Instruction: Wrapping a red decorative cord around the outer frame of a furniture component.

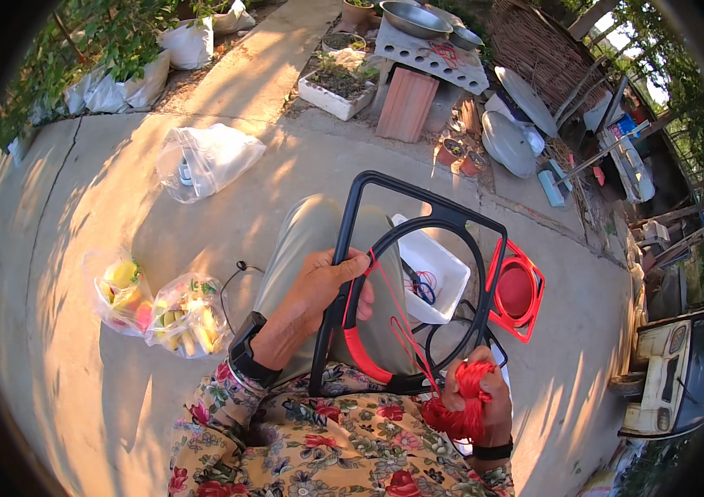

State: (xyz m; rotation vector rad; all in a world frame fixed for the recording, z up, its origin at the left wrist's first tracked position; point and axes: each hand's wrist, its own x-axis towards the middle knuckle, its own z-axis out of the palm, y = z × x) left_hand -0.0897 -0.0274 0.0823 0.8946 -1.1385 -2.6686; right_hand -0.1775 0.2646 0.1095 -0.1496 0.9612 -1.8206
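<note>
A black plastic frame (pixel 347 222) with a round ring set inside it leans tilted above my lap. Closed around its left side, my left hand (pixel 306 290) pinches red cord against the ring with thumb and fingers. Red cord wrapping (pixel 360 352) covers the ring's lower left part; the rest of the ring is bare black. A loose strand runs from the left thumb down toward the lower right. My right hand (pixel 497 398) is closed on a bundle of red cord (pixel 464 414), beside the frame's lower right corner.
Beyond the frame sits a white foam box (pixel 454 277) with thin cords inside. A red frame (pixel 537 290) lies right of it. Bags of fruit (pixel 190 319) and a clear plastic bag (pixel 224 157) rest on the concrete at left. A truck-like vehicle (pixel 654 373) is far right.
</note>
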